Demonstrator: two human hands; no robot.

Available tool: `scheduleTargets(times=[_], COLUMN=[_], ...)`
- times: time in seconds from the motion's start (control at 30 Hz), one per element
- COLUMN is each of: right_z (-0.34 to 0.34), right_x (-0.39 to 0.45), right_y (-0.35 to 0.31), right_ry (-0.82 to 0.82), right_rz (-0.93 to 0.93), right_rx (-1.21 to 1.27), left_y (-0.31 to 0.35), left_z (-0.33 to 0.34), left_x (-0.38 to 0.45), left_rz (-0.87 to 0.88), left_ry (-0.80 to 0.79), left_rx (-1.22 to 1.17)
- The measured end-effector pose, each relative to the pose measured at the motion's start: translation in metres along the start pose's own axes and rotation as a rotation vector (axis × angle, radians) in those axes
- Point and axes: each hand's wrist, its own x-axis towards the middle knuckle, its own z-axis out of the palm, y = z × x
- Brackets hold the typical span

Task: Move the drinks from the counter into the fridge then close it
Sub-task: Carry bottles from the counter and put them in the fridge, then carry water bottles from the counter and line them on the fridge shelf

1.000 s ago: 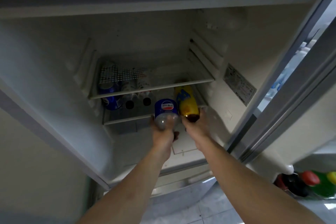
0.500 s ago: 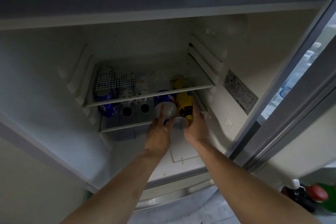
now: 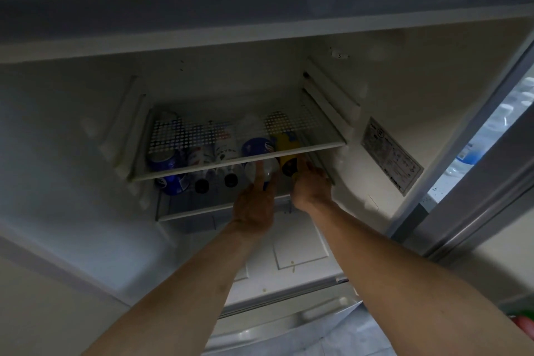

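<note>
While your left hand presses blue-labelled plastic bottle with straight fingers, right hand grasps yellow-labelled bottle at lower glass shelf right edge.

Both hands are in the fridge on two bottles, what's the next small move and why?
Probably let go and draw both hands back. The blue bottle and yellow bottle already lie on the lower shelf, beside the drinks to their left. The left hand has its fingers straight against the blue bottle's end, and the right hand is at the yellow bottle's cap. The fridge is still open.
</note>
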Motion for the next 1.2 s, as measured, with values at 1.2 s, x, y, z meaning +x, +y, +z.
scheduleTargets(times=[1.2], right_z=[0.078], right_x=[-0.356], right_y=[0.194], right_ry=[0.320], right_rz=[0.551], right_rx=[0.383], left_y=[0.085], left_z=[0.143], left_x=[-0.196], left_rz=[0.222], left_ry=[-0.019], left_rx=[-0.561])
